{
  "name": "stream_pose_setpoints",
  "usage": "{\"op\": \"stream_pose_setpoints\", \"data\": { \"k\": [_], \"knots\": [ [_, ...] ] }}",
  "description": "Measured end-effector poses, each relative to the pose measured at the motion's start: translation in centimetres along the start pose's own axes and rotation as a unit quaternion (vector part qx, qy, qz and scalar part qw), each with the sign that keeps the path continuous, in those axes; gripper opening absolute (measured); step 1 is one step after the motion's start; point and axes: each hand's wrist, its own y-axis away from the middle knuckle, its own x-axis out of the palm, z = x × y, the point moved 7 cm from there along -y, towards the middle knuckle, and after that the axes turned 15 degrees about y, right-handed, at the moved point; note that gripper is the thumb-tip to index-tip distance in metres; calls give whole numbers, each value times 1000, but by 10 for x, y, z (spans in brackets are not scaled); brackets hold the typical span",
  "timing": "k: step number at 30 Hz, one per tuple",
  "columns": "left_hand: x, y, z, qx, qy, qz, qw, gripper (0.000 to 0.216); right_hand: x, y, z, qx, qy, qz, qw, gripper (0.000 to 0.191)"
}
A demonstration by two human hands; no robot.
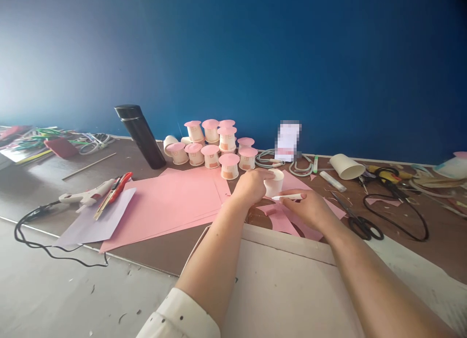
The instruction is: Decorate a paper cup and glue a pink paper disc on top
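A small white paper cup (274, 185) stands upside down near the middle of the table, its base facing up. My left hand (251, 186) is closed on the cup from the left, fingers reaching over its base. In my right hand (306, 209) a white marker pen (291, 197) is pinched, its tip at the lower side of the cup. I cannot make out any mark there. Cut pink paper (282, 221) with curved openings lies under and in front of both hands. Behind stand several paper cups with pink paper roofs (229, 160), with small windows and doors on their sides.
Pink sheets (171, 197), a glue gun (87, 196), a red cutter (122, 186) and a black flask (140, 136) are on the left. Scissors (359, 221), a glue stick (332, 181), a lying cup (346, 167) and cables are right. A phone (287, 141) leans against the wall.
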Motion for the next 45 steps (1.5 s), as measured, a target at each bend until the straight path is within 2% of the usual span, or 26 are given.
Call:
{"op": "stream_pose_setpoints", "data": {
  "k": [7,12,15,18,21,25,30,36,40,42,45],
  "knots": [
    [3,-2,4,0,11,4,1000,67,-11,-2,-7,2,5,-22,1000,23],
    [-1,1,-3,0,0,-10,1000,58,-22,-2,-10,1,-34,-25,999,20],
    [-1,4,-6,-1,-15,-9,1000,59,-37,-3,-16,13,-96,-88,991,28],
    [0,5,-7,-6,-32,-6,999,61,-44,-2,-18,4,-178,-161,971,41],
    [0,5,-9,11,-53,-5,998,57,-35,-4,-11,-48,-192,-184,963,49],
    [0,3,-9,20,-58,-2,998,53,-17,-12,5,-105,-143,-160,971,62],
    [-2,5,-11,29,-55,-6,998,59,-3,-21,18,-119,-134,-126,976,69],
    [2,5,-9,37,-57,-8,998,64,7,-29,21,-106,-107,-140,979,64],
    [-2,3,-8,49,0,-48,998,63,4,-29,21,-98,-126,-149,976,60],
    [-11,4,-5,35,44,-101,993,64,-3,-27,17,-88,-145,-171,971,61],
    [-28,8,6,-28,71,-192,979,59,-17,-25,3,-46,-163,-218,961,66]
  ]
}}
